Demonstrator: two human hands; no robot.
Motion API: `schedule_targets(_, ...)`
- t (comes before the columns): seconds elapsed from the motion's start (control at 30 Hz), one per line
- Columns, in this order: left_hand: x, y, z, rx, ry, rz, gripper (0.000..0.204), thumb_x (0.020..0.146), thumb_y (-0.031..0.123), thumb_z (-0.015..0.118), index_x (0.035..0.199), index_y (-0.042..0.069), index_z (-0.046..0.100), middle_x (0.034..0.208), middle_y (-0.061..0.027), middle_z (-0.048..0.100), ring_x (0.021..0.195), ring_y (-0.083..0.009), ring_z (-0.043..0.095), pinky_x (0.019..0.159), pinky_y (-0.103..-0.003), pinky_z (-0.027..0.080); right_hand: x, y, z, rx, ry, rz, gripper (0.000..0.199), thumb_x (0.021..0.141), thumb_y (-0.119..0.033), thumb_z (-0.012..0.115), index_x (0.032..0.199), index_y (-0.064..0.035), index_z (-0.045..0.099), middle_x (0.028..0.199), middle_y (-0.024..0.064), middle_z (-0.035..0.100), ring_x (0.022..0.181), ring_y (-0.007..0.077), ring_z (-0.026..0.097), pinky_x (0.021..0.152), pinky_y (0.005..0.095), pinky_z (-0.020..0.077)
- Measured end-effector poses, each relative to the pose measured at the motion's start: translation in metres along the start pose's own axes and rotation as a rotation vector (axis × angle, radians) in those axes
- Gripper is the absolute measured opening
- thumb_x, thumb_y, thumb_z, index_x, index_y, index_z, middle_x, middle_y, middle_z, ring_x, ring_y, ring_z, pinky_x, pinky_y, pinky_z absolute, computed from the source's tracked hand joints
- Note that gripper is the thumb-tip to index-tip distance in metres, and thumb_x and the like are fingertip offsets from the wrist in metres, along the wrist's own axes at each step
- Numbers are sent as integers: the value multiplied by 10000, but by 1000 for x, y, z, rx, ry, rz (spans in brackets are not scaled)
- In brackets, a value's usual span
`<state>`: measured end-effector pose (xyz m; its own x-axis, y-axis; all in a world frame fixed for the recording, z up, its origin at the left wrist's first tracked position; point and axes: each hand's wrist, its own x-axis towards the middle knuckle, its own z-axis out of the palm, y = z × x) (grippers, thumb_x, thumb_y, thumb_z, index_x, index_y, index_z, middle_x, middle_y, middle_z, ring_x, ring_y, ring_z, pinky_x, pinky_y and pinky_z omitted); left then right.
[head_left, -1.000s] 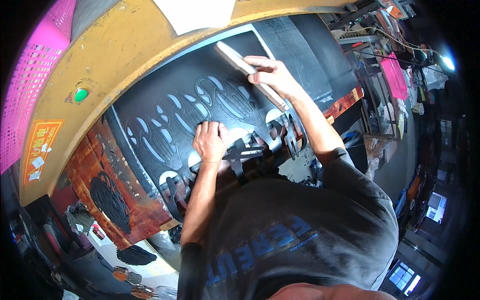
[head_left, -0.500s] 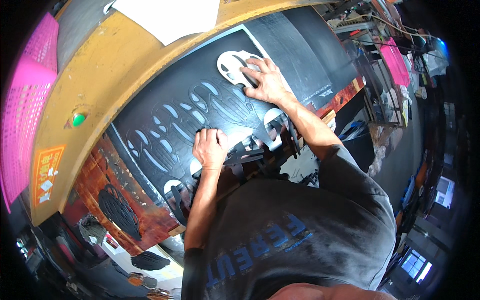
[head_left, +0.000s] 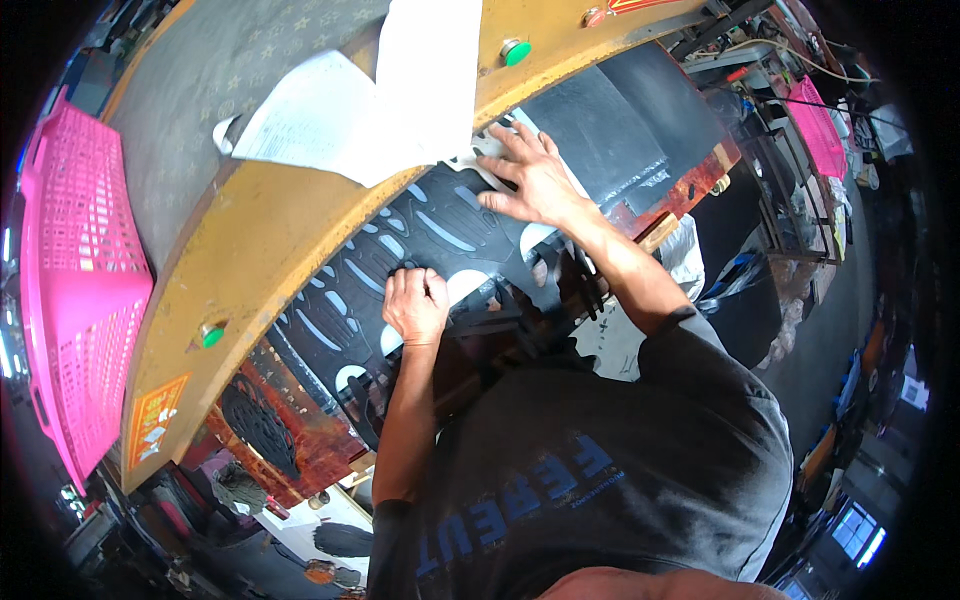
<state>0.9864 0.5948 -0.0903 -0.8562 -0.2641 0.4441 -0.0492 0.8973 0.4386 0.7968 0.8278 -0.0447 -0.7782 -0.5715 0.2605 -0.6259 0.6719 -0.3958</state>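
Busy workshop: a big yellow machine arm with green buttons curves just above the hands, with white papers lying on top. A pink basket sits well off to the left, another pink basket far right by cluttered racks. Grey floor to the right, bright windows down in the lower right corner.
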Motion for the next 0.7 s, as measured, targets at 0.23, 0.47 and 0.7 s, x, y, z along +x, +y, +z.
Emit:
schedule_targets(0.23,45,30,32,60,-95,-28,194,881,217,693,738,109,618,784,-92,639,768,-353,642,648,-506,524,-70,61,-74,342,33,314,263,939,-210,744,1130,-40,806,1253,182,749,1209,374,677,1056,463,532)
schedule_targets(0.47,85,21,30,-49,-122,-1,268,937,194,727,732,63,615,772,-137,624,751,-379,632,673,-509,510,-75,86,-62,572,109,484,384,973,-148,712,1315,25,717,1159,198,764,1084,319,749,952,396,591)
schedule_targets(0.7,-9,59,10,50,-263,90,186,977,240,653,1058,86,719,1132,-121,702,1073,-361,628,948,-501,478,3,44,-72,470,518,384,707,994,-165,703,1599,55,409,1265,228,697,1105,345,715,996,428,569)
